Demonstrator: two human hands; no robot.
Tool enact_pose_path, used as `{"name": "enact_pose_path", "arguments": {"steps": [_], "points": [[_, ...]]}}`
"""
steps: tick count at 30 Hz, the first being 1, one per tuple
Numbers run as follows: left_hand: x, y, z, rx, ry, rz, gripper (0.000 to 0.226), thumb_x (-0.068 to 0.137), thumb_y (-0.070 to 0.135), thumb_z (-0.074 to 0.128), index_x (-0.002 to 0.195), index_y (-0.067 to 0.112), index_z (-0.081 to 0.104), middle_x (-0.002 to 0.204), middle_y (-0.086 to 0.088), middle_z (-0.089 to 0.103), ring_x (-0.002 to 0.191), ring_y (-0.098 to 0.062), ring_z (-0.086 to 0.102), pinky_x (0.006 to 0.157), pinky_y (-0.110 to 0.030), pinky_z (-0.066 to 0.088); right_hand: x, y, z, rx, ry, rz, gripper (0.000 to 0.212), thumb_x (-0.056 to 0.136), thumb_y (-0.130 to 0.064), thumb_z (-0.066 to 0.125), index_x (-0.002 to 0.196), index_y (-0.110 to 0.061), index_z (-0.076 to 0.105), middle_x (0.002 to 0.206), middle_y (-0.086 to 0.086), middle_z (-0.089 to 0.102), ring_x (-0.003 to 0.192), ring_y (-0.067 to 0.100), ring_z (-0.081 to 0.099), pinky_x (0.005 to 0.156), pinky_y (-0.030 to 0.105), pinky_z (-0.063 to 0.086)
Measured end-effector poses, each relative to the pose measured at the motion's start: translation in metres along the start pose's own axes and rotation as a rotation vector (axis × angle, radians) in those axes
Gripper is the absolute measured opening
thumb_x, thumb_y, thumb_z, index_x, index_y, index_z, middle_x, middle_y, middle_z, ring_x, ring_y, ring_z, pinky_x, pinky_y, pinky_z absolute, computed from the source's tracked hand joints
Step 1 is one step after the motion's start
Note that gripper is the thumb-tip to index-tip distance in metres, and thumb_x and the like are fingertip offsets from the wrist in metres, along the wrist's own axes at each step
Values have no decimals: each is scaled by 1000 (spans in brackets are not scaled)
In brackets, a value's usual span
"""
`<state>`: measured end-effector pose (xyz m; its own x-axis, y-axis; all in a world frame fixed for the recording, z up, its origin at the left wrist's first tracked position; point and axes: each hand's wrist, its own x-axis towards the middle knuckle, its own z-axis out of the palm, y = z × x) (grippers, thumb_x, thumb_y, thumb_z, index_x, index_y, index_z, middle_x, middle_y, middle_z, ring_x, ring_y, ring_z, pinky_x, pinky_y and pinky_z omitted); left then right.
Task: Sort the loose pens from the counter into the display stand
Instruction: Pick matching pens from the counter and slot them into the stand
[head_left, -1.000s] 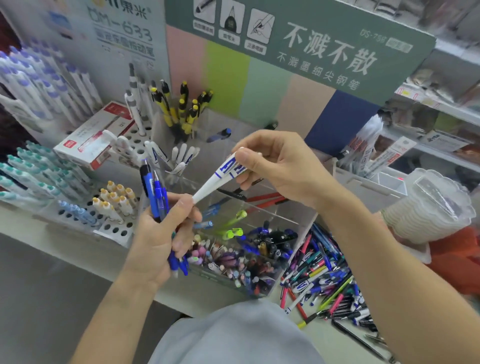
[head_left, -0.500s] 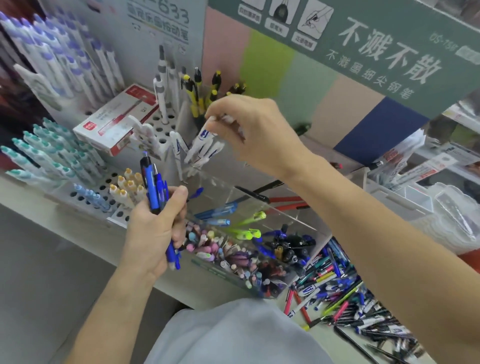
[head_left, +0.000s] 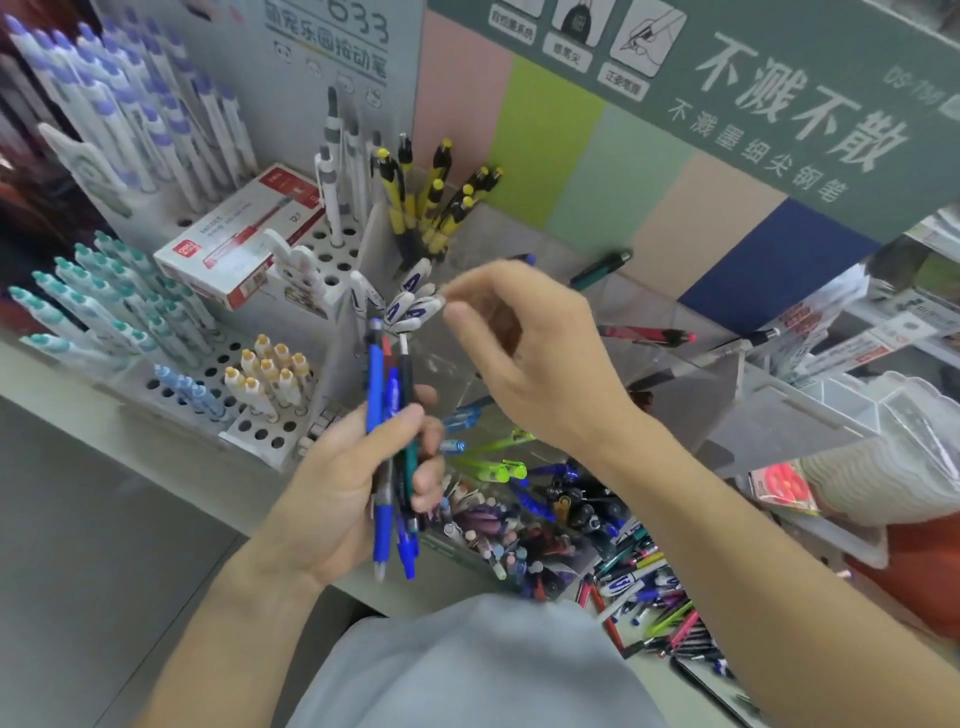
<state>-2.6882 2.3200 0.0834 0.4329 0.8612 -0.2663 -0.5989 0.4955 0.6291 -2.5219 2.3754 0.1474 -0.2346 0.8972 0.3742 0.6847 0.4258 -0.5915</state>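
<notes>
Several pens are in play, so going left to right. The display stand (head_left: 332, 260) on the far left is already packed with white-and-teal and white-and-purple pens standing in its holes, with a red and white box (head_left: 236, 247) lying on top of it. My left hand (head_left: 358, 478) is wrapped round a bunch of pens (head_left: 387, 431), mostly blue with a dark one and a teal one, held upright with the tips poking out below my palm. They're light, stiff plastic sticks, smooth and a bit slippery, so a loose fist lets them slide past each other. Best grip is mid-barrel, where I've got them.

Just right of that, the white pens with blue lettering (head_left: 408, 306) sit bunched in a clear compartment, clips fanned out. My right hand (head_left: 524, 353) hovers over them with thumb and forefinger nearly pinched, right at the clip end of one. I can't tell if I'm actually touching it or just clear of it. To seat one, hold the cap end and drop it in tip first; no force needed.

Further right, the clear bin (head_left: 519, 525) holds a jumble of pens, and the loose pile (head_left: 654, 608) still waits on the counter (head_left: 691, 680) at bottom right. Plenty left to sort, I reckon.
</notes>
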Motion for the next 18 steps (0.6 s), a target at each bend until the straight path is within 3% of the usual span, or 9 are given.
{"name": "enact_pose_path", "arguments": {"steps": [3,7,9,11,15,18], "points": [[0,-13,10,68,-144,-92,23,89,20,62,104,5,55,80,-11,53,57,-19,48,50,-27,43,-29,-1,-14,109,-265,201,34,98,-34,65,129,-22,62,94,-7,62,71,8,58,68,22,48],[-3,-33,30,122,-210,-209,24,92,22,54,103,2,46,80,-10,53,58,-20,49,54,-30,44,-57,10,-31,126,-267,312,36,92,-34,72,127,-30,64,98,-11,64,79,9,61,75,28,53],[-5,-40,36,112,-243,-253,28,93,23,53,109,1,46,81,-10,53,60,-22,50,55,-31,44,-69,18,-39,166,-341,365,44,92,-39,72,133,-34,59,109,-12,63,91,5,63,84,28,52],[-5,-46,37,139,-267,-298,28,93,23,54,110,1,48,84,-12,56,62,-25,54,57,-34,48,-79,24,-45,241,-393,406,41,92,-39,72,131,-34,60,113,-8,62,98,10,65,89,36,55],[-7,-55,41,194,-323,-337,23,95,19,56,108,2,53,90,-14,61,66,-26,59,61,-35,52,-94,32,-57,447,-291,495,13,94,-18,72,106,-16,68,98,2,71,84,18,70,76,46,62],[-7,-61,42,260,-336,-343,19,95,20,61,105,4,61,89,-20,57,67,-28,57,64,-36,50,-103,37,-62,569,-153,534,13,94,-18,68,103,-10,64,106,6,75,97,26,71,84,42,60]]}}
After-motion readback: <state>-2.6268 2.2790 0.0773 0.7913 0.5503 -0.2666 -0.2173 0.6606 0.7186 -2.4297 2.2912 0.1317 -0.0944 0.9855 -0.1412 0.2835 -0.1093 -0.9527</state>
